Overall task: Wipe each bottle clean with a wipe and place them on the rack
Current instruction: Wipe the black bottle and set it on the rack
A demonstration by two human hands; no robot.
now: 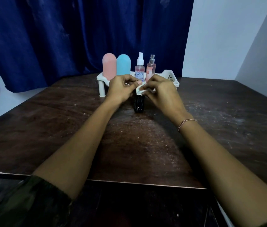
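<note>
The black bottle (139, 104) stands upright on the table (64, 128), just in front of the rack (170, 77) and directly under both hands. The left hand (121, 89) and right hand (160, 94), fingers curled, pinch a white wipe (140, 91) over its top. On the rack, the clear spray bottle (139, 69) has print too small to read. The pink spray bottle (150, 70) shows "AUE".

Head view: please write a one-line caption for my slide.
Left hand and right hand hold a white wipe atop a black bottle; four bottles stand on the rack behind.
</note>
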